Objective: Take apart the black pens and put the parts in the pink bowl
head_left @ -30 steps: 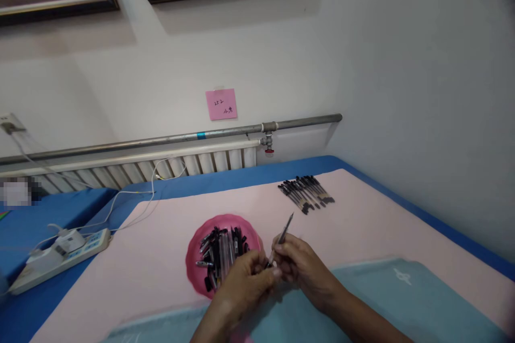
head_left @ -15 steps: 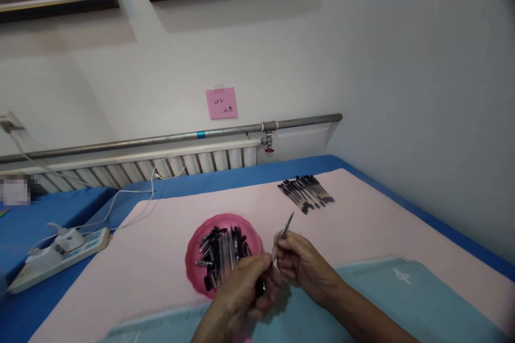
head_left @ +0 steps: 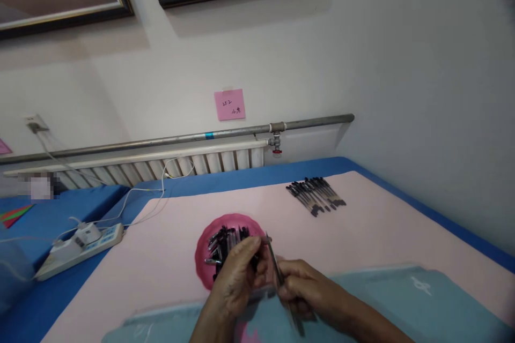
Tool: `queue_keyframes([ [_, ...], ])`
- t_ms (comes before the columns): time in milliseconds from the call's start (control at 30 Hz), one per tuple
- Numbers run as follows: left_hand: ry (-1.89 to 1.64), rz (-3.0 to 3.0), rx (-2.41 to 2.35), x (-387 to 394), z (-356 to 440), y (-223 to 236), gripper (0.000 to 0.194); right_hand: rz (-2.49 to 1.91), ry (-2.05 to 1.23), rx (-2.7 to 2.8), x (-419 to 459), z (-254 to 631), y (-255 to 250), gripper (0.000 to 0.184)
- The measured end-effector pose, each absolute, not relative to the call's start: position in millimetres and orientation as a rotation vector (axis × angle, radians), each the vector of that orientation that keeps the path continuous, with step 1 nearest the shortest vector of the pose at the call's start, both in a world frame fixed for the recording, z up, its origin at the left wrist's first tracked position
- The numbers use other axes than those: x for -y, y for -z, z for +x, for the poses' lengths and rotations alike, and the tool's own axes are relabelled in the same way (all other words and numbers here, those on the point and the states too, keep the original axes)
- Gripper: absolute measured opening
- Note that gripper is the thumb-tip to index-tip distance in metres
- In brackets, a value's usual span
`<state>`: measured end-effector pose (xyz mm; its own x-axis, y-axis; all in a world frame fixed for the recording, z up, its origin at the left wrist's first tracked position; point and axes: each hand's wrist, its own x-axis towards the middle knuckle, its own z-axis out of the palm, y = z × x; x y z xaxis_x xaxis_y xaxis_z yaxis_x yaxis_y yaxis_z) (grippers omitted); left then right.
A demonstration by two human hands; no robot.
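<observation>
My right hand pinches a thin pen that points up and away, its tip near the rim of a pink bowl. Right beside it, my left hand is closed over the bowl's near edge, fingers curled round a small dark piece I cannot make out. The bowl holds several black pen parts. A row of assembled black pens lies on the pink cloth at the far right.
A white power strip with plugged cables sits on the blue cover at left. A radiator and pipe run along the wall behind. A light blue mat lies under my forearms. A pink note is stuck on the wall.
The pen in my right hand has swung from pointing up-right to pointing up-left, closer to my left hand. The view has shifted slightly, so everything sits a little further right.
</observation>
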<state>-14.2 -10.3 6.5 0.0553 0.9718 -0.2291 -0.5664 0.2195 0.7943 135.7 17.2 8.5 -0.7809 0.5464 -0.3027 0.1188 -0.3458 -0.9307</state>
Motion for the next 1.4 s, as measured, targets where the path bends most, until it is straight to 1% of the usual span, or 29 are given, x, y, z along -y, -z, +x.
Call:
queue_keyframes([
  [100, -1.293, 0.608, -0.845, 8, -12, -2, 0.026, -0.918, -2.221, 1.733, -12, 132, -12, 0.007],
  [167, -1.384, 0.550, -0.877, 5, -17, -1, 0.022, -0.964, -2.202, 1.839, -10, 131, -15, 0.003],
  [300, -1.812, 0.268, -0.901, -3, -47, -6, 0.011, -0.969, -2.092, 2.074, -11, 137, -21, 0.004],
  [333, -1.862, 0.232, -0.905, -4, -56, -8, 0.009, -0.960, -2.045, 2.129, -12, 139, -22, 0.004],
  [400, -1.909, 0.191, -0.898, -3, -73, -12, 0.010, -0.944, -1.993, 2.207, -16, 145, -23, 0.007],
  [467, -1.936, 0.200, -0.912, -2, -82, -13, 0.012, -0.952, -1.993, 2.173, -21, 148, -22, 0.007],
  [533, -1.937, 0.260, -0.985, -2, -82, -10, 0.013, -0.997, -1.980, 2.039, -25, 147, -19, 0.005],
  [600, -1.884, 0.336, -1.069, -4, -76, -3, 0.017, -1.047, -1.879, 1.955, -28, 143, -16, 0.006],
  [733, -1.760, 0.462, -1.182, -13, -61, 8, 0.024, -1.122, -1.619, 2.019, -34, 127, -15, 0.014],
  [833, -1.733, 0.521, -1.261, -17, -58, 10, 0.027, -1.164, -1.495, 2.052, -39, 113, -17, 0.018],
  [1033, -1.681, 0.620, -1.366, -20, -61, 9, 0.027, -1.220, -1.241, 2.081, -56, 98, -7, 0.023],
  [1233, -1.656, 0.637, -1.350, -19, -63, 19, 0.023, -1.397, -0.845, 1.945, -90, 143, 13, 0.025],
  [1400, -1.575, 0.673, -1.481, -13, -67, 22, 0.029, -1.647, -0.413, 1.767, -126, 197, 16, 0.019],
])
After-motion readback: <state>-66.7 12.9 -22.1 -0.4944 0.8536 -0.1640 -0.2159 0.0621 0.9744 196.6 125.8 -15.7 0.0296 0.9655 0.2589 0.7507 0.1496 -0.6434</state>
